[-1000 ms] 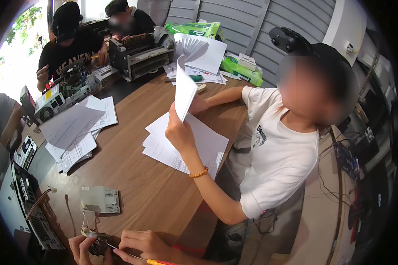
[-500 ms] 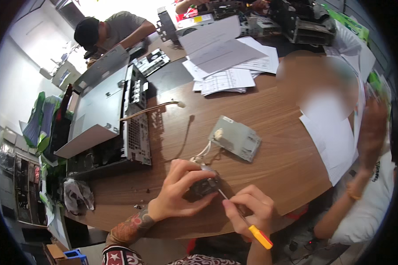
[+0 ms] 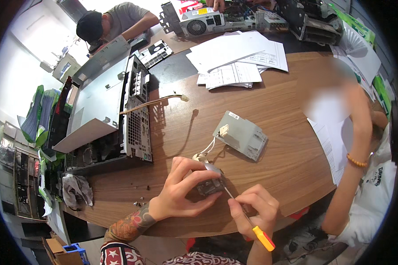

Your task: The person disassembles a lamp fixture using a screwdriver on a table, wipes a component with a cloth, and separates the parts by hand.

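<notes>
My left hand [image 3: 179, 190] is closed around a small dark part with a metal edge [image 3: 210, 185], held just above the table near its front edge. White wires [image 3: 211, 145] lead from beside that part to a pale connector [image 3: 224, 130] resting on a grey metal plate [image 3: 241, 134]. In my right hand [image 3: 256, 208] is a thin screwdriver [image 3: 264, 238] with a yellow and red handle. Its shaft points up and left, and the tip is at the right side of the dark part. My fingers hide much of the part.
An opened computer case [image 3: 97, 110] stands on the left, its cable [image 3: 163, 101] reaching over the wooden table [image 3: 278, 110]. Small screws [image 3: 139, 204] and a crumpled plastic bag [image 3: 77, 192] lie near the front left. Papers [image 3: 234, 57] lie farther back. People sit at the far left and the right [image 3: 353, 194].
The raised sheet at the back now lies flat on the pile. The person on the right has moved an arm. My hands keep nearly the same hold, screwdriver tip still at the part.
</notes>
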A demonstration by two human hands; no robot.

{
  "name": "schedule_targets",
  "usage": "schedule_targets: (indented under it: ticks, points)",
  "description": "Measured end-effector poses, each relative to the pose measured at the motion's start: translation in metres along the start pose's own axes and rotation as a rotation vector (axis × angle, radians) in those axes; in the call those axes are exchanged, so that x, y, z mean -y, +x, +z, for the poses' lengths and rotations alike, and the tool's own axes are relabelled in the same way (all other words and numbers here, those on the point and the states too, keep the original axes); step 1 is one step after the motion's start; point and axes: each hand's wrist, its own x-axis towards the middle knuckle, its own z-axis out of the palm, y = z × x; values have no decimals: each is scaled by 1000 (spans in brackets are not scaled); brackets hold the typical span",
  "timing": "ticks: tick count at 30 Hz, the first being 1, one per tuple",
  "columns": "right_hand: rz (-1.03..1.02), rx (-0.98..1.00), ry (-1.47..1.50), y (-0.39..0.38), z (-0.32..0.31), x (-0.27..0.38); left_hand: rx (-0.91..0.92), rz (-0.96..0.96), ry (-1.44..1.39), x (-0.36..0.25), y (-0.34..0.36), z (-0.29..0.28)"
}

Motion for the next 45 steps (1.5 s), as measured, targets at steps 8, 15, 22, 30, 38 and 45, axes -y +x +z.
schedule_targets:
  ticks: [8,15,22,30,38,45]
  points:
    - [-15,-10,-22,1,1,0,9,2,12,-1,0,-1]
    - [-82,-20,-63,-1,4,-3,8,5,25,-2,-1,-1]
    - [-114,-19,-99,-1,4,-2,9,7,23,-3,0,0]
    - [-116,-20,-110,-1,4,-5,16,13,39,-2,0,-1]
    - [-144,-37,-104,2,7,-2,19,18,59,-4,-2,0]
    - [-159,-36,-144,2,8,-1,23,18,60,-3,-3,0]
